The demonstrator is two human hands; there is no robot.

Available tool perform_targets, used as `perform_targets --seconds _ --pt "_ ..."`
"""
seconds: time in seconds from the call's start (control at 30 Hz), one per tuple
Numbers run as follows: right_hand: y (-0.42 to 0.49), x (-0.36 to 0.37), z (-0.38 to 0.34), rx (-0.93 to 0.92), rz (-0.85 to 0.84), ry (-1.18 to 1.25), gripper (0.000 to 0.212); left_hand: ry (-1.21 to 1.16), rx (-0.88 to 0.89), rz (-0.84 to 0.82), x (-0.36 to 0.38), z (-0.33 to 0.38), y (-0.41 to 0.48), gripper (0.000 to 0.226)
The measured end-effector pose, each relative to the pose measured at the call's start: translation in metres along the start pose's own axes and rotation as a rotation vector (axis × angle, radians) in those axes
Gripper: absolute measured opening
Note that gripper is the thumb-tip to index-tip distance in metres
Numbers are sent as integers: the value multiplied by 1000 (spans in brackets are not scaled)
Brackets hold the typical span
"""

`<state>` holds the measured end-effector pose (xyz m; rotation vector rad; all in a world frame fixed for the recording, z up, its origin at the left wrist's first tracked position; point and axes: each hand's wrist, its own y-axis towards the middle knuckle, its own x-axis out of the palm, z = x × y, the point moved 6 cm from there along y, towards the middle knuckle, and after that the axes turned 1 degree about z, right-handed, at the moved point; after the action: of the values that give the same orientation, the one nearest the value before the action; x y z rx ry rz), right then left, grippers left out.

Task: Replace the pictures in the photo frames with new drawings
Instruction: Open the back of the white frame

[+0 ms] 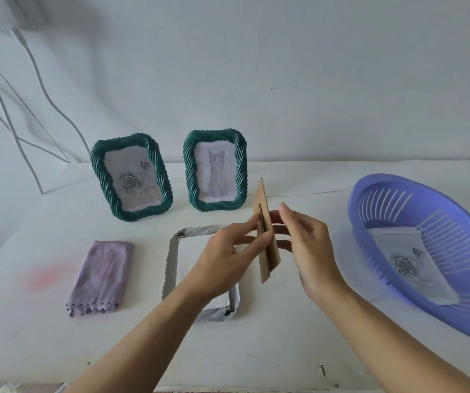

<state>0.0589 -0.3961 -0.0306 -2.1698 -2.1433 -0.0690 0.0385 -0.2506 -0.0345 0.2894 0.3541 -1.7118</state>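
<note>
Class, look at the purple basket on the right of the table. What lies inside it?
Inside the purple basket lies a pale sheet with a rose drawing, flat on its floor. Anything beneath the sheet is covered and cannot be seen.

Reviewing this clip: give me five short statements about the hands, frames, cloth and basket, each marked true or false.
1. The left hand and the right hand both hold the brown backing board above the table. True.
2. The flat frame lies picture side up, showing a cat. False: it lies back side up, and the cat picture is in the cat frame standing behind it.
3. The blue-purple basket holds a rose drawing. True.
4. The purple cloth is draped over the rose frame. False: it lies folded on the table, in front of that frame and apart from it.
5. Both green frames stand upright. True.
</note>
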Motion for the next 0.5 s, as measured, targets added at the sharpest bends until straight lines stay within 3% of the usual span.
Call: perform_targets --seconds 0.13,0.3,0.4,0.5 --pt "3 -9 7 -59 -60 -175 16 -225 -59 13 4 5 4 38" --pt "11 -25 39 78 -41 -319 42 -275 -18 41 9 -4 13 32" --pt "18 -35 53 144 -21 -339 54 -259 -48 73 11 -13 18 44" --pt "24 -42 54 73 15 -442 56 -55 -22 127 10 -26 23 51"
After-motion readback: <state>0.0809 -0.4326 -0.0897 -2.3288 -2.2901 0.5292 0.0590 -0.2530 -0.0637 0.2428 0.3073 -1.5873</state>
